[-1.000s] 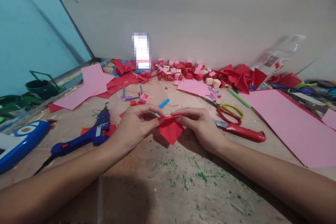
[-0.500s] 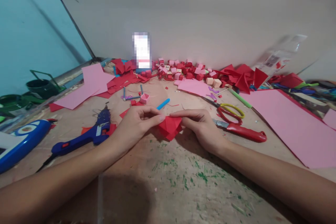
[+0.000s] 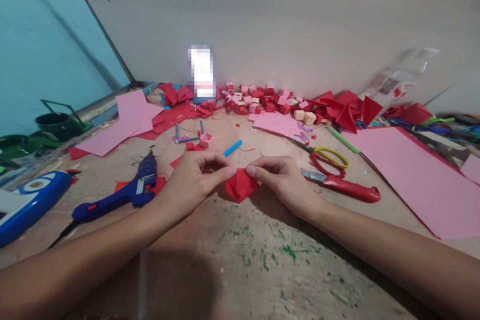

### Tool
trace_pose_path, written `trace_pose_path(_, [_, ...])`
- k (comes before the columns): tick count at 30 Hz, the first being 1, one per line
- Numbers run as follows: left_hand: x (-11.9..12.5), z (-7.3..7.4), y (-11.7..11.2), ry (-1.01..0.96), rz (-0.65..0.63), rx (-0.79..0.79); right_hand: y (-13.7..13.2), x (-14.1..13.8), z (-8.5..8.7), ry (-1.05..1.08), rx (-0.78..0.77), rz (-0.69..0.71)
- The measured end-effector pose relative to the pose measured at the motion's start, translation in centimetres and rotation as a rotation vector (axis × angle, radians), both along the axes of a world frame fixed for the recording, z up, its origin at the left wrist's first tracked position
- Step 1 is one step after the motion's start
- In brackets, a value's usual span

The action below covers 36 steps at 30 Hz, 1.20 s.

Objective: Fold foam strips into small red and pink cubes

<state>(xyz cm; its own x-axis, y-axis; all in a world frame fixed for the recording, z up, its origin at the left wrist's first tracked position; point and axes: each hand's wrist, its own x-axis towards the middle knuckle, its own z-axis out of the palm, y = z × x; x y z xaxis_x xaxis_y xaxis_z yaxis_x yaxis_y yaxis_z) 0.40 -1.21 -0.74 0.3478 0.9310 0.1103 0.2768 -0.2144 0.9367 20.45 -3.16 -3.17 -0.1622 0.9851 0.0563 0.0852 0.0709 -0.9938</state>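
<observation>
Between my hands, low over the wooden tabletop, is a folded piece of red paper (image 3: 241, 187) with creases and a point toward me. My left hand (image 3: 204, 172) pinches its upper left edge between thumb and forefinger. The thumb and forefinger of my right hand (image 3: 283, 177) are closed on its upper right edge. Parts of the paper's far side are hidden behind the fingertips. Just beyond my left fingers lies a blue stick (image 3: 233, 148). A red-handled knife (image 3: 350, 189) and scissors (image 3: 330, 160) with red and yellow handles lie beside my right hand.
A blue glue gun (image 3: 123, 195) lies left of my left arm. Small pink and red paper boxes (image 3: 262, 99) are heaped along the wall near a lit phone (image 3: 202, 71). Pink sheets (image 3: 420, 180) lie at right, with a clear plastic bottle (image 3: 399, 80) leaning behind.
My right forefinger, stretched along the paper's top edge before, has drawn back and bent, and now pinches the edge with the thumb. The left hand has hardly moved.
</observation>
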Motion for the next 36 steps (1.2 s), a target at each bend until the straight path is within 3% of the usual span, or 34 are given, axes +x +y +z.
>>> trace_pose_path(7, [0.15, -0.37, -0.14, -0.039, -0.086, -0.105, 0.0, 0.07, 0.03, -0.013, 0.014, 0.021])
trace_pose_path(13, [0.23, -0.71, 0.09, -0.082, -0.117, -0.094, -0.01, 0.03, 0.16, -0.007, 0.024, 0.037])
trace_pose_path(16, [0.06, -0.71, -0.03, -0.151, -0.102, -0.098, 0.14, 0.1, -0.06, 0.053, -0.003, 0.002])
trace_pose_path(21, [-0.07, -0.63, -0.36, -0.17, -0.226, -0.09, 0.39, 0.08, -0.49, 0.238, -0.076, -0.081])
trace_pose_path(29, [0.23, -0.43, 0.28, -0.036, 0.035, 0.072, 0.11, -0.14, -0.48, 0.281, -0.114, -0.006])
trace_pose_path(36, [0.09, -0.36, 0.38, -0.008, 0.078, 0.045, 0.0, -0.15, 0.15, 0.132, -0.065, -0.018])
